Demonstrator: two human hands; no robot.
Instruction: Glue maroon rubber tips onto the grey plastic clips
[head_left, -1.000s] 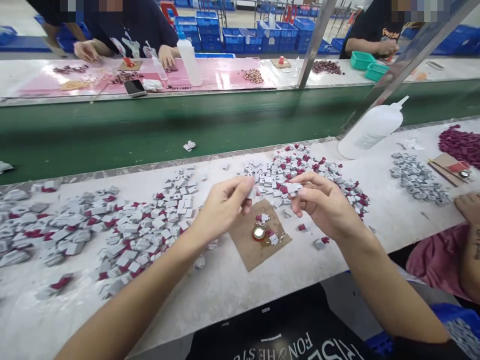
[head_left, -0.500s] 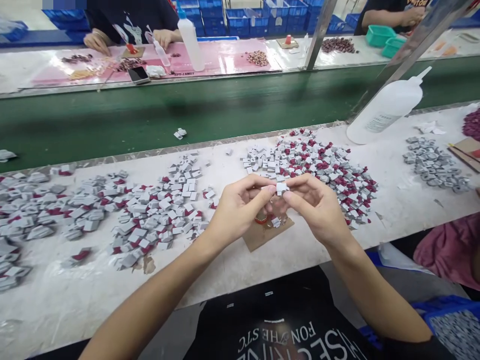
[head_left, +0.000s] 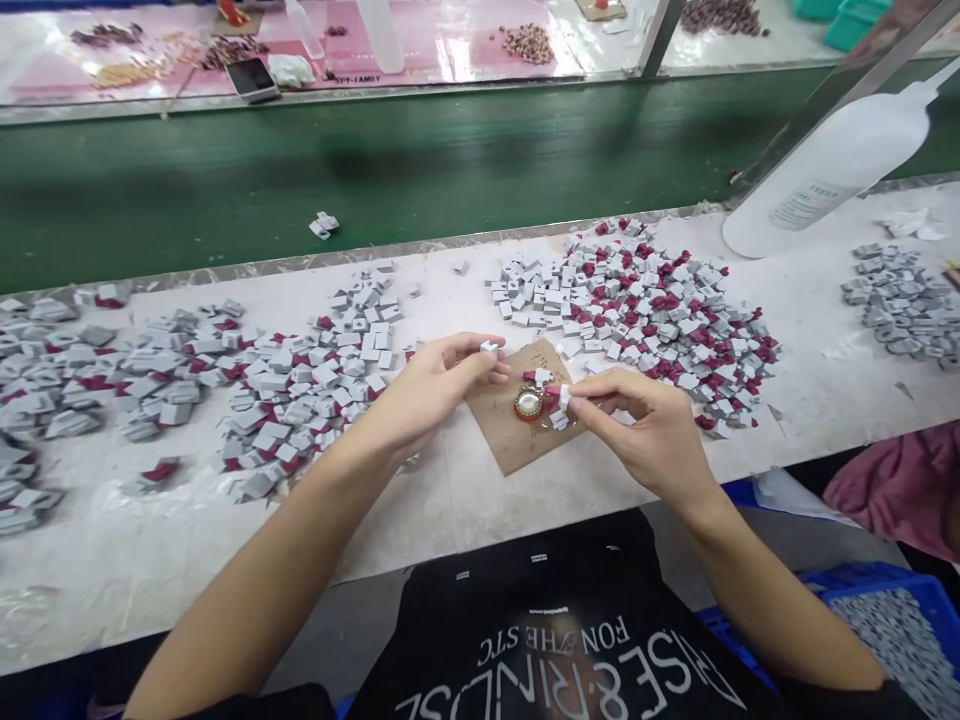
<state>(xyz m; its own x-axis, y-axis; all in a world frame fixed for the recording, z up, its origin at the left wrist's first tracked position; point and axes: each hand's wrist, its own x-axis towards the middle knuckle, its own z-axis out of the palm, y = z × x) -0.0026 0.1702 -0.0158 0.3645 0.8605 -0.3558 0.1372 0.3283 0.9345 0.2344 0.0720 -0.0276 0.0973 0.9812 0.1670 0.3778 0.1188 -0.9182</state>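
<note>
My left hand (head_left: 450, 385) pinches a small light grey piece (head_left: 489, 347) between thumb and fingertips, over the left edge of a brown cardboard square (head_left: 510, 447). Between the thumb and fingers of my right hand (head_left: 637, 425) is a grey and dark red piece (head_left: 559, 396), held above the right part of the cardboard. A round, shallow red-rimmed container (head_left: 528, 403) sits on the cardboard between my hands. Close beside it lie a few small grey and dark red pieces. The two hands are apart.
Heaps of grey and dark red pieces lie at the left (head_left: 300, 385) and right (head_left: 660, 310). A white bottle (head_left: 832, 170) leans near a metal post. Behind the table runs a green strip (head_left: 450, 170). Grey parts (head_left: 904, 305) lie farther right.
My hands have come apart, uncovering the cardboard and round container. A grey and dark red piece now shows in my right hand. The view has tilted down.
</note>
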